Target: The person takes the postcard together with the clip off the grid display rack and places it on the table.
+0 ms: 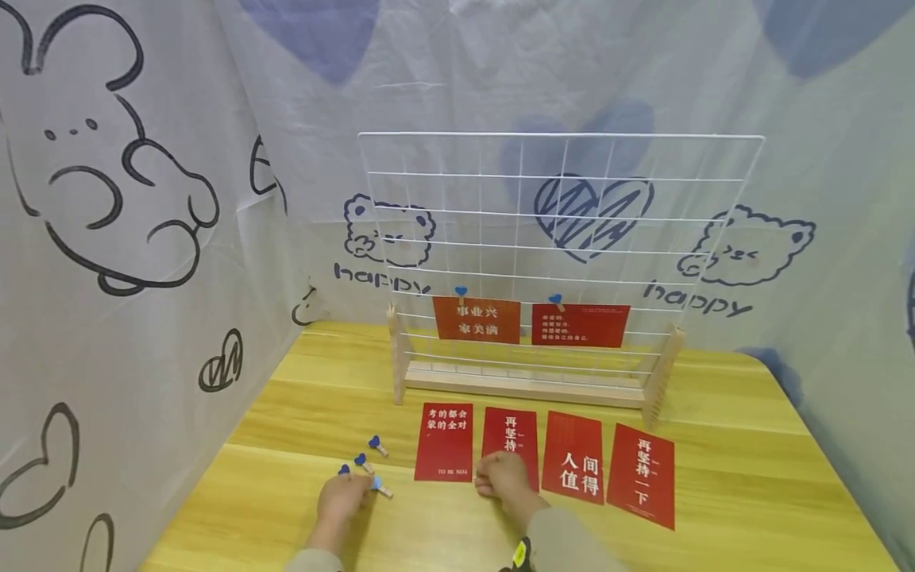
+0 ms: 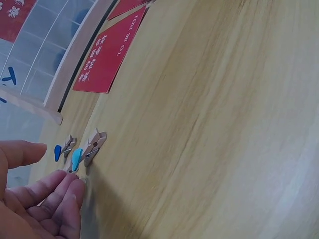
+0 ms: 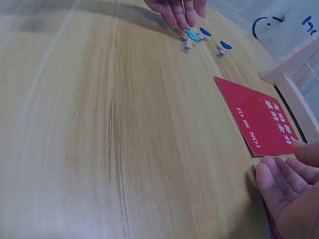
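Observation:
My left hand [image 1: 341, 502] is at the small wooden clothespins on the left of the table. Closest to its fingertips is a clothespin with a light-blue heart [image 2: 92, 147]; the thumb stands apart from the fingers, and nothing is pinched between them. Dark-blue heart clothespins [image 1: 376, 445] lie just beyond. My right hand [image 1: 506, 481] hovers over or touches the left edge of a red card [image 1: 510, 425], partly covering it, with thumb and fingers apart in the right wrist view. To that hand's left lies a red card marked "TO BE NO.1" [image 3: 254, 117].
Behind the cards stands a white wire grid [image 1: 565, 214] on a wooden base [image 1: 525, 387]. An orange-red card [image 1: 477, 320] and a red card [image 1: 581, 326] hang from it by blue heart clips. Two more red cards [image 1: 573, 457] lie at right. Printed cloth [image 1: 236, 238] surrounds the table.

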Tool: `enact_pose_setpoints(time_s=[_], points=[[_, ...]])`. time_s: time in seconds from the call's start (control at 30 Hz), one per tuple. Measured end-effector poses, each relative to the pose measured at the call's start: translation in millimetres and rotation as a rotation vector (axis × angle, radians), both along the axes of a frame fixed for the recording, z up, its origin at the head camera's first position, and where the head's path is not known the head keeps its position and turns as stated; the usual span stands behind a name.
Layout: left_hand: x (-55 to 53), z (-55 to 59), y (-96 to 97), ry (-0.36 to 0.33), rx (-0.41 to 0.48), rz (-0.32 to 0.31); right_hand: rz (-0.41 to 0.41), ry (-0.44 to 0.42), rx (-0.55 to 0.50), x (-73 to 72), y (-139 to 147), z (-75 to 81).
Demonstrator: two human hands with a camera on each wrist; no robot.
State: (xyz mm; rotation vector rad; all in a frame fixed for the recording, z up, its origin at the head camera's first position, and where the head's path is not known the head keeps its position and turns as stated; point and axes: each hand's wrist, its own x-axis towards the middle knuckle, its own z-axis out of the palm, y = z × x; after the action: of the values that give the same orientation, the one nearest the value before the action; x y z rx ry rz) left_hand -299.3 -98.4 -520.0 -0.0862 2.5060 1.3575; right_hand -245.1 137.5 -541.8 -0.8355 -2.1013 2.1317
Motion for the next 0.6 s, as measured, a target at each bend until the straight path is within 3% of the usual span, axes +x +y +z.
enact_pose_setpoints(time_s=[0.17,0.43,0.6], points=[[-0.9,3.9,-1.4,0.003,0.018,0.003,-0.007,0.0,-0.007,0.8,8,1.8],[-1.9,9.9,0.7,-0.024,0.121,0.031,-0.028,0.013,-0.018,0.9,18,5.7],[-3.9,13.7,3.8,-0.015,0.164,0.005,-0.033,0.009,-0.016,0.6,22,8.6]])
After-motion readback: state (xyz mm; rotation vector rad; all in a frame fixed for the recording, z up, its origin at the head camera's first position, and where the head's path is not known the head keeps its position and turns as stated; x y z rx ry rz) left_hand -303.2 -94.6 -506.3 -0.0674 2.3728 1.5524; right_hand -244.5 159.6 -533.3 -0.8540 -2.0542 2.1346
